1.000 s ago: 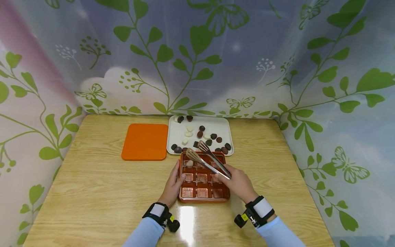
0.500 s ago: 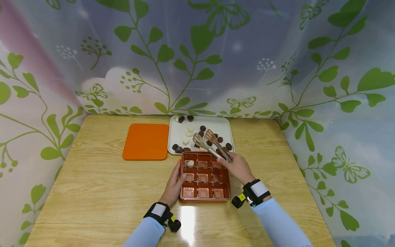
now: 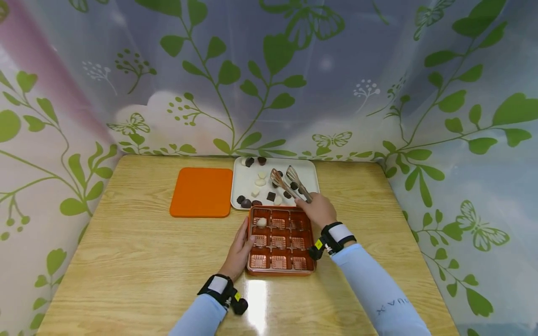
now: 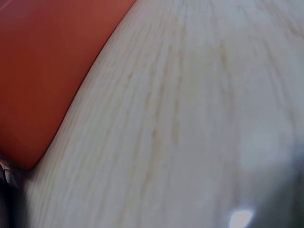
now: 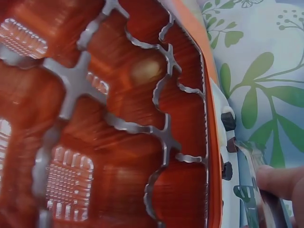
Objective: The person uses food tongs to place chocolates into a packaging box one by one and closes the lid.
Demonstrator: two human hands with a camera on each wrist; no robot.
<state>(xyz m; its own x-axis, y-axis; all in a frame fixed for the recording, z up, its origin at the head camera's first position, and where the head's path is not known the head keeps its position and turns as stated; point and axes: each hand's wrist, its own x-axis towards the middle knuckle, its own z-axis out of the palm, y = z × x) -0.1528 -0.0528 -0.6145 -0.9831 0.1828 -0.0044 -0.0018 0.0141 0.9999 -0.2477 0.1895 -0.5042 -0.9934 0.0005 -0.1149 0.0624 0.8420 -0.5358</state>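
The orange box [image 3: 280, 273] holds a brown plastic insert with several square compartments. One white chocolate [image 3: 261, 222] lies in its far left compartment. My left hand [image 3: 236, 255] holds the box's left side, thumb at the rim; the left wrist view shows the box's outer wall [image 4: 47, 71]. Beyond the far right corner, my right hand [image 3: 320, 211] grips metal tongs [image 3: 301, 188], their two slotted tips spread apart over the white tray [image 3: 241, 183]. Dark and white chocolates are scattered on that tray, including a square dark chocolate [image 3: 271, 196]. In the right wrist view my thumb [image 5: 275, 181] presses the tongs.
A flat orange lid [image 3: 201, 192] lies on the wooden table [image 3: 138, 261], left of the tray. Patterned curtains [image 3: 235, 93] hang behind the table and along both sides. The box stands directly in front of the tray, its far edge close to the tray's near edge.
My right hand has moved from over the box away toward the tray, carrying the tongs, and their tips have spread wider. My left hand stays at the box.
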